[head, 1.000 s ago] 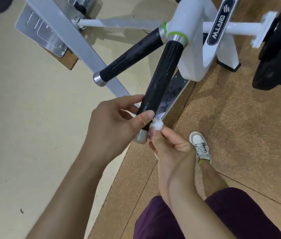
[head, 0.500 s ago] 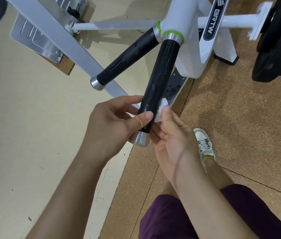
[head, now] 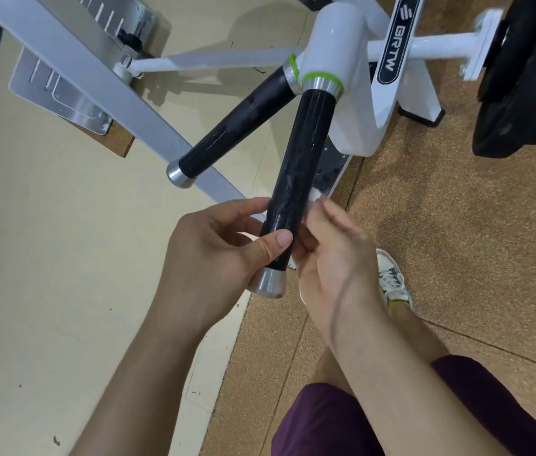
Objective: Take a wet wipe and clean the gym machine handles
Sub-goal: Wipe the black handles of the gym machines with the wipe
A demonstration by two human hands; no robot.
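Note:
Two black handles with silver end caps stick out of a white machine body (head: 342,60). The nearer handle (head: 303,159) points toward me. My left hand (head: 220,255) grips its lower end, thumb across the front just above the cap. My right hand (head: 335,258) is on the handle's right side and presses a small white wet wipe (head: 313,195) against the grip with its fingertips; most of the wipe is hidden behind the fingers. The second handle (head: 237,130) runs to the left, untouched.
A grey metal beam (head: 95,93) and a steel foot plate (head: 59,97) lie to the left over cream floor. Brown cork flooring (head: 457,241) spreads to the right. A black weight plate (head: 530,77) hangs at the far right. My shoe (head: 391,278) is below the hands.
My right hand has carried the wipe up from the handle's capped end along its right side. My left hand keeps the same hold.

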